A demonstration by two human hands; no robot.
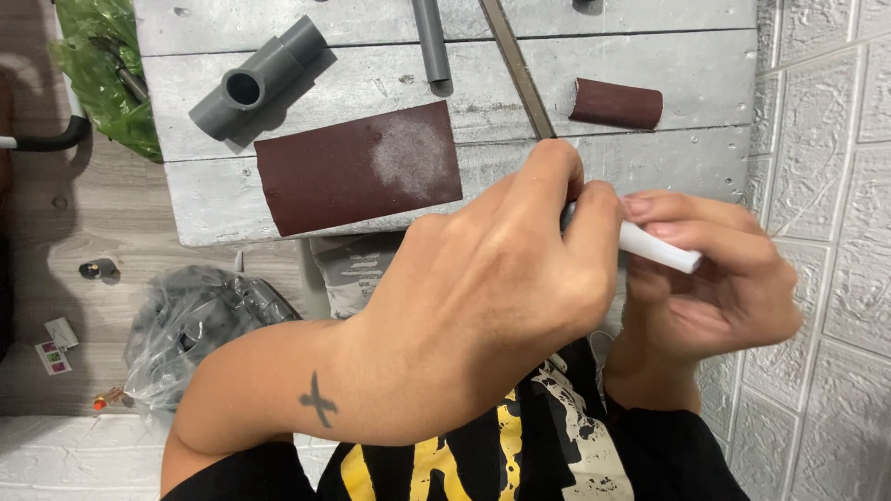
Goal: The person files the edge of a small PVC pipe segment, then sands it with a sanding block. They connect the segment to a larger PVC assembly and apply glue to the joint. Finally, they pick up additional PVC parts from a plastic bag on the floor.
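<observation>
While the left hand [483, 306] lies across the middle of the view with its back up, its fingers are curled together at the near end of a short white pipe piece [661, 249], gripping it as far as can be seen. Far to the left of this hand, a green plastic bag [97, 70] hangs off the edge of the silver-painted wooden tabletop [650, 70], and a crumpled clear bag [200, 320] lies on the floor below it. Above and left of the hand, a grey tee fitting [255, 79] rests on the tabletop, and a flat sheet of dark red sandpaper [357, 167] with a pale dusty patch lies just above the knuckles. A grey pipe [432, 42] and a long metal file [518, 70] run away above the fingers. To the right, the right hand [715, 288] is closed on the white pipe piece, fingers over it. A rolled piece of sandpaper [617, 104] sits above that hand.
</observation>
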